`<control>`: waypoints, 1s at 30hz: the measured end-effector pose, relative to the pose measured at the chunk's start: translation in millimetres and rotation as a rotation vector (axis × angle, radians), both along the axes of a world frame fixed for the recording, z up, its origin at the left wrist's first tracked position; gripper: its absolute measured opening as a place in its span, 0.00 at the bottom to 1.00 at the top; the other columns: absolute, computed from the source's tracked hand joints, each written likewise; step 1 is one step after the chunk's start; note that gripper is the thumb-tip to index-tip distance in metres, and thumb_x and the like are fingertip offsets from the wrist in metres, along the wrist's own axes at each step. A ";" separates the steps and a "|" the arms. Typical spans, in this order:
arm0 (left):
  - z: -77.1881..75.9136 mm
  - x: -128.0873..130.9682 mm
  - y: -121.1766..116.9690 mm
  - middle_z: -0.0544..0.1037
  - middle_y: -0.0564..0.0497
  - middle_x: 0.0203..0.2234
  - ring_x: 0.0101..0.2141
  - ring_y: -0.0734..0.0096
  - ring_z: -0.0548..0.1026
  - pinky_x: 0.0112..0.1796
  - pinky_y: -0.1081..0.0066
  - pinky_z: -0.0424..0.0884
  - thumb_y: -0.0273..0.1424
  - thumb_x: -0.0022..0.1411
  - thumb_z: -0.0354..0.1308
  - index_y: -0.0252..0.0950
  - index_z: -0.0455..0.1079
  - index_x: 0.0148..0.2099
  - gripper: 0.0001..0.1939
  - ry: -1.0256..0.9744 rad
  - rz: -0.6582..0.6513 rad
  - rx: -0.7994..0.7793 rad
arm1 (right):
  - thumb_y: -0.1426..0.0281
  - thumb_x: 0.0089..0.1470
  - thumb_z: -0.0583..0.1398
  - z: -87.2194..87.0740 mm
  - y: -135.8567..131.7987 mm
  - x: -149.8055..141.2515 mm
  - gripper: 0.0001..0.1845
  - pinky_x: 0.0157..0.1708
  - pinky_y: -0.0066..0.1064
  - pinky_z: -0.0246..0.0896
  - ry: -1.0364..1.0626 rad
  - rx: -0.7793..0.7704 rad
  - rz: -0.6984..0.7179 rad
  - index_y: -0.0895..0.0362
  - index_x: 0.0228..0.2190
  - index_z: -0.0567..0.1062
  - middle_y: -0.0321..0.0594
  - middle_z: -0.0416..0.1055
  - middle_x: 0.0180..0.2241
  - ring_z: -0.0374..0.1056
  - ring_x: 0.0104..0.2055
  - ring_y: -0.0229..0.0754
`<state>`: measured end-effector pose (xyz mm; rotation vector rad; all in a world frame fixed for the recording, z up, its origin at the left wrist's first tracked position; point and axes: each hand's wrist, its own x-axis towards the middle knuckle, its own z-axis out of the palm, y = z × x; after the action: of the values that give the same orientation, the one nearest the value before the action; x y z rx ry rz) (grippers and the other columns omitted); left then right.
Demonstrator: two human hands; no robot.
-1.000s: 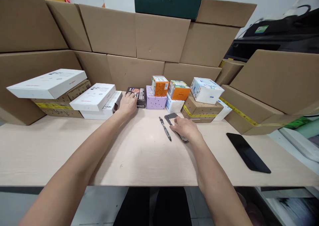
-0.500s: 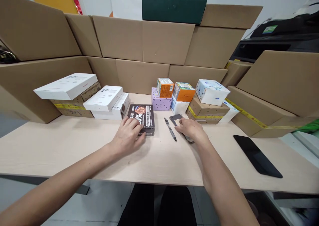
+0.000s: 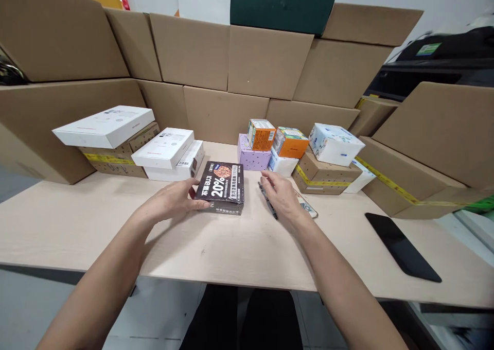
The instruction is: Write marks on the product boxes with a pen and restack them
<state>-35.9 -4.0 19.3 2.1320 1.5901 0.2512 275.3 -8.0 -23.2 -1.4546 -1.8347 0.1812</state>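
A: Black box [image 3: 219, 185]?
B: Flat on bench [image 3: 216, 247], between both hands.
A: Left grip [image 3: 168, 200]?
B: Spread round near-left corner, touching; can't tell if clamped. Best to brace opposite sides, slide level.
A: Right grip [image 3: 281, 193]?
B: Partly over phone [image 3: 309, 207], right by pen [image 3: 269, 202]; can't tell if closed on pen. Better to pinch mid-barrel, fingertips low, without dragging phone.

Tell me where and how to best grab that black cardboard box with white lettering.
I'd grip the black cardboard box by its left and right sides, one hand from each: it lies flat, broad and low, the left hand is at its left edge, and bare tabletop borders its right.
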 end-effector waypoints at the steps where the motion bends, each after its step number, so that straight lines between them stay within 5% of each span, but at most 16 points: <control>1: -0.6 -3.3 2.9 0.79 0.46 0.45 0.37 0.56 0.77 0.37 0.65 0.69 0.56 0.53 0.59 0.42 0.67 0.61 0.38 -0.029 -0.028 -0.014 | 0.62 0.63 0.51 -3.9 1.4 -6.3 0.23 0.54 0.41 0.63 0.032 0.020 0.039 0.59 0.51 0.75 0.51 0.75 0.51 0.71 0.53 0.50; 5: -5.7 -6.1 11.9 0.79 0.48 0.46 0.35 0.63 0.76 0.38 0.68 0.69 0.49 0.61 0.53 0.44 0.64 0.64 0.32 -0.082 -0.090 -0.016 | 0.59 0.63 0.50 -10.4 9.0 -25.1 0.29 0.60 0.45 0.59 0.128 0.002 0.064 0.60 0.59 0.67 0.55 0.67 0.59 0.66 0.59 0.51; 11: -17.7 -0.8 20.1 0.81 0.50 0.36 0.31 0.65 0.77 0.33 0.71 0.69 0.45 0.60 0.53 0.43 0.67 0.63 0.30 -0.178 -0.092 0.041 | 0.58 0.64 0.46 -5.1 24.1 -29.4 0.35 0.69 0.42 0.39 0.101 -0.212 0.012 0.65 0.65 0.57 0.54 0.51 0.69 0.44 0.71 0.47; 15: -31.4 -3.4 29.1 0.78 0.52 0.21 0.23 0.63 0.76 0.26 0.71 0.68 0.40 0.60 0.51 0.40 0.70 0.60 0.27 -0.288 -0.006 0.080 | 0.60 0.62 0.50 -2.5 25.0 -21.1 0.31 0.64 0.40 0.51 0.179 -0.231 0.013 0.59 0.63 0.62 0.50 0.63 0.63 0.59 0.65 0.45; 17: -38.8 -4.9 34.7 0.78 0.51 0.19 0.21 0.64 0.76 0.23 0.71 0.67 0.37 0.60 0.51 0.39 0.73 0.55 0.23 -0.362 0.088 0.109 | 0.60 0.60 0.52 -0.9 21.6 -17.9 0.29 0.53 0.38 0.65 0.310 -0.245 0.006 0.58 0.59 0.66 0.47 0.75 0.50 0.72 0.51 0.44; 20: -45.9 -2.5 39.1 0.78 0.50 0.19 0.18 0.66 0.75 0.20 0.72 0.66 0.35 0.58 0.53 0.38 0.76 0.46 0.17 -0.493 0.168 0.117 | 0.55 0.60 0.52 2.4 12.5 -18.5 0.25 0.33 0.33 0.70 0.385 -0.333 0.028 0.58 0.48 0.74 0.41 0.77 0.34 0.73 0.32 0.42; 24: -45.6 9.1 34.2 0.80 0.48 0.24 0.21 0.64 0.77 0.21 0.70 0.71 0.39 0.59 0.56 0.37 0.75 0.48 0.18 -0.664 0.168 -0.042 | 0.52 0.61 0.51 7.8 -1.7 -24.4 0.25 0.36 0.33 0.67 0.160 -0.353 0.074 0.56 0.38 0.79 0.43 0.78 0.36 0.72 0.37 0.45; 30: -36.0 23.0 23.3 0.82 0.46 0.38 0.32 0.64 0.80 0.35 0.61 0.78 0.42 0.62 0.57 0.37 0.66 0.63 0.29 -0.888 0.181 0.050 | 0.57 0.61 0.53 16.7 -14.0 -22.4 0.23 0.39 0.34 0.67 0.165 -0.257 0.070 0.52 0.52 0.75 0.40 0.78 0.41 0.71 0.37 0.44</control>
<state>-12.9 19.2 -16.7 1.5303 1.2121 1.1204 252.9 -22.0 -6.5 -1.4983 -1.7763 0.5731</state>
